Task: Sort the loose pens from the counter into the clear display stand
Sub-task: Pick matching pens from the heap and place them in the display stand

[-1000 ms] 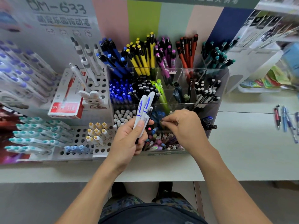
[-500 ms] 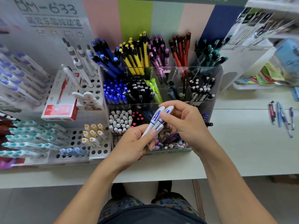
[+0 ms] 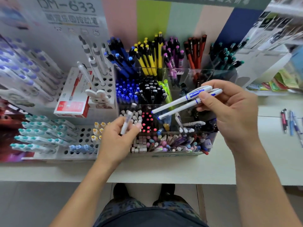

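Person's body, seen from above: both forearms bare, no sleeves; left hand (image 3: 117,140) and right hand (image 3: 232,110) ungloved; dark patterned shorts (image 3: 147,215); dark shoes (image 3: 144,192) below.

Pastel-striped wall panel (image 3: 164,22) behind pale counter (image 3: 164,171); grey floor (image 3: 32,202).

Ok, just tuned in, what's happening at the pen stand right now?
A person is sorting pens. The right hand pinches two white pens with blue caps above the clear display stand. The left hand holds one translucent pen over the white-capped compartment. Several loose pens lie on the counter at right.
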`<control>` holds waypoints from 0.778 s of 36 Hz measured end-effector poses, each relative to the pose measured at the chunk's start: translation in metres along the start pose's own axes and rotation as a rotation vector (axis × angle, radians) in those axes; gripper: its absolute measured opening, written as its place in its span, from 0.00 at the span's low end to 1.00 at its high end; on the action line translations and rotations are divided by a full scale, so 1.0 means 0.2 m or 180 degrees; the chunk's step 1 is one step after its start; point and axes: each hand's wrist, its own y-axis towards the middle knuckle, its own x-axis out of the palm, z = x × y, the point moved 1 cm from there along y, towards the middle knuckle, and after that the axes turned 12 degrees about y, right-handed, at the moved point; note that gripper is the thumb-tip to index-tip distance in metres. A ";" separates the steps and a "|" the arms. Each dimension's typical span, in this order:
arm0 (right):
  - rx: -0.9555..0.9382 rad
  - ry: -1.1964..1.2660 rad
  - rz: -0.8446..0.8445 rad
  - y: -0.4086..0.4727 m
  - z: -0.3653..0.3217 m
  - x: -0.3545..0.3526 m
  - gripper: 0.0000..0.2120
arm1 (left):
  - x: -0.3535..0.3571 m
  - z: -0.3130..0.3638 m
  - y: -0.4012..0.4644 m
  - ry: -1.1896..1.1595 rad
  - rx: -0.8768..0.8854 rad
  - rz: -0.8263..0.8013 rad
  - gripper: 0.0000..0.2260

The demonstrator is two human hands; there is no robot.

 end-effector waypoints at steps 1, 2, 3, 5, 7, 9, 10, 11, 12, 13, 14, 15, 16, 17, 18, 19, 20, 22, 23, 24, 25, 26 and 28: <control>-0.0068 -0.0144 -0.0017 0.00 -0.01 0.00 0.09 | -0.01 -0.01 0.00 -0.0033 -0.0044 0.0162 0.16; -0.0125 -0.0269 -0.0019 0.01 -0.02 -0.01 0.09 | -0.01 -0.02 -0.01 -0.0064 -0.0075 0.0238 0.16; -0.0171 -0.0375 -0.0021 0.02 -0.03 -0.02 0.10 | -0.01 -0.02 -0.01 -0.0103 -0.0082 0.0233 0.16; -0.0233 -0.0678 -0.0070 0.02 -0.04 -0.04 0.11 | 0.01 -0.02 -0.02 -0.0217 -0.0048 0.0062 0.15; -0.0347 -0.1256 -0.0145 0.02 -0.04 -0.07 0.09 | 0.04 -0.01 -0.03 -0.0320 0.0004 -0.0157 0.13; -0.0529 -0.1888 -0.0181 0.01 -0.03 -0.09 0.07 | 0.08 0.02 -0.04 -0.0293 0.0050 -0.0362 0.11; -0.0610 -0.2087 -0.0174 0.00 -0.02 -0.10 0.07 | 0.10 0.04 -0.04 -0.0270 0.0068 -0.0460 0.11; -0.0654 -0.2195 -0.0165 -0.01 0.01 -0.10 0.06 | 0.13 0.05 -0.04 -0.0272 0.0071 -0.0547 0.10; -0.0663 -0.2277 -0.0160 -0.02 0.04 -0.10 0.06 | 0.15 0.06 -0.04 -0.0297 0.0051 -0.0625 0.10; -0.0639 -0.2382 -0.0176 -0.03 0.08 -0.10 0.05 | 0.17 0.07 -0.04 -0.0355 -0.0003 -0.0711 0.09; -0.0571 -0.2522 -0.0229 -0.04 0.14 -0.10 0.05 | 0.18 0.09 -0.04 -0.0464 -0.0113 -0.0825 0.08; -0.0461 -0.2671 -0.0312 -0.05 0.20 -0.10 0.05 | 0.20 0.09 -0.04 -0.0617 -0.0287 -0.0969 0.09; -0.0324 -0.2798 -0.0394 -0.07 0.26 -0.10 0.06 | 0.21 0.10 -0.04 -0.0810 -0.0495 -0.1128 0.10; -0.0186 -0.2888 -0.0448 -0.09 0.33 -0.10 0.06 | 0.23 0.10 -0.03 -0.1023 -0.0683 -0.1272 0.11; -0.0078 -0.2955 -0.0478 -0.10 0.38 -0.11 0.07 | 0.24 0.11 -0.03 -0.1231 -0.0829 -0.1385 0.12; -0.0021 -0.3010 -0.0508 -0.12 0.43 -0.11 0.07 | 0.25 0.11 -0.03 -0.1399 -0.0932 -0.1462 0.13; 0.0008 -0.3060 -0.0527 -0.12 0.46 -0.10 0.07 | 0.26 0.11 -0.03 -0.1495 -0.0995 -0.1501 0.13; 0.0024 -0.3238 -0.0540 -0.13 0.50 -0.08 0.05 | 0.28 0.11 -0.03 -0.1522 -0.1076 -0.1516 0.14; -0.0015 -0.3418 -0.0564 -0.12 0.51 -0.07 0.06 | 0.28 0.11 -0.03 -0.1561 -0.1123 -0.1525 0.14; -0.0068 -0.3626 -0.0607 -0.12 0.52 -0.06 0.08 | 0.29 0.11 -0.03 -0.1655 -0.1168 -0.1551 0.15; -0.0095 -0.3803 -0.0642 -0.13 0.52 -0.05 0.09 | 0.29 0.12 -0.03 -0.1765 -0.1196 -0.1591 0.15; -0.0076 -0.3937 -0.0687 -0.13 0.52 -0.04 0.11 | 0.30 0.13 -0.03 -0.1842 -0.1212 -0.1639 0.16; 0.0026 -0.4060 -0.0788 -0.14 0.52 -0.04 0.14 | 0.31 0.14 -0.03 -0.1869 -0.1230 -0.1718 0.16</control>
